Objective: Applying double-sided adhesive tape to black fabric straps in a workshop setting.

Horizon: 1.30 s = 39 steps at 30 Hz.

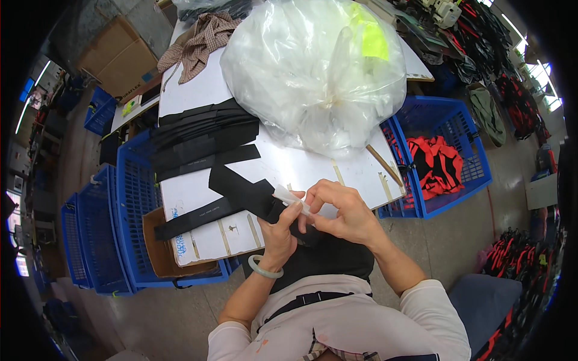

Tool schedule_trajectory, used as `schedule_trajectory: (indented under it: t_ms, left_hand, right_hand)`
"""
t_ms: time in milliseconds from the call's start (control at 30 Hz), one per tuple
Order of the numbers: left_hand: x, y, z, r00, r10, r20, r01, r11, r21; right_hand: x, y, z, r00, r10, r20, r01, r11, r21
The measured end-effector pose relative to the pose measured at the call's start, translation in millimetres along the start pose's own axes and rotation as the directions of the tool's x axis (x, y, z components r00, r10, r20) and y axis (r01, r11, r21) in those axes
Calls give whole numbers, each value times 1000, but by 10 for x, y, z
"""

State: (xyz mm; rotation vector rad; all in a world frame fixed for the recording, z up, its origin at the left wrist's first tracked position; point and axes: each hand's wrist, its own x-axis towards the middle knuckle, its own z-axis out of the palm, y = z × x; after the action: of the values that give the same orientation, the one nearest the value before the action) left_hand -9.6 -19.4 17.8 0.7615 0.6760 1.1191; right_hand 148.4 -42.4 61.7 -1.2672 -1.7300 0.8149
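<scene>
Pale shirt (343, 319) nearest, left hand (279, 234) and right hand (342, 210) pinch a white strip (288, 197) beside black fabric (244, 189), seemingly adjusting it, the next move likely needing steadiness.

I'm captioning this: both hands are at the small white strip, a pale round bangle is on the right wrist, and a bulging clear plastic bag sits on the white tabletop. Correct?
Not quite: the head view shows the pale round bangle on the left wrist. The left hand and right hand are at the white strip, and the plastic bag sits on the tabletop.
</scene>
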Motion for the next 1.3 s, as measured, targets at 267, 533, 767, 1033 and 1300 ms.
schedule_trajectory:
  t_ms: [267, 533, 767, 1033, 1300]
  left_hand:
    - [63, 5, -39, 995, 9, -103, -20, 994, -112]
    - [240, 211, -113, 968, -190, -162, 99, 887, -450]
    - [345, 299, -262, 938, -327, -117, 187, 760, -622]
    - [301, 263, -180, 977, -131, -167, 14, 827, -563]
    - [282, 262, -191, 994, -14, -111, -46, 851, -524]
  right_hand:
    - [11, -49, 73, 984, 167, -60, -159, 979, 128]
    - [-28, -47, 14, 956, 282, -76, -242, 911, 334]
    - [-102, -97, -29, 982, 146, 123, -157, 984, 82]
    - [-156, -197, 232, 981, 171, -94, -178, 981, -79]
    - [-183, -136, 265, 965, 172, -197, -202, 969, -140]
